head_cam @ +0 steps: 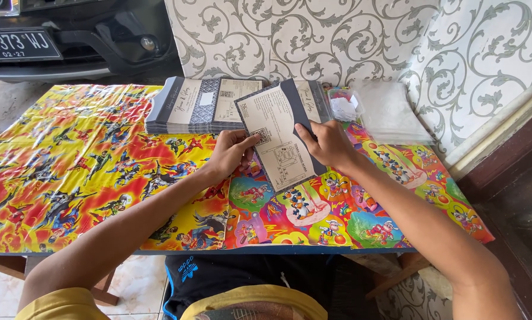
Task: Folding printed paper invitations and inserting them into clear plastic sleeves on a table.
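Both forearms reach in over a surface (70,178) covered in bright cartoon wrap. The left hand (227,155) and right hand (328,144) hold a folded card (278,139) tilted up just above it, fingers pinching opposite edges, apparently to keep its printed face readable. Beyond, a stack of matching cards (201,104) and clear sleeves (387,112) lie against the patterned wall (367,41).

Single head view, looking steeply down, close over table (70,178)
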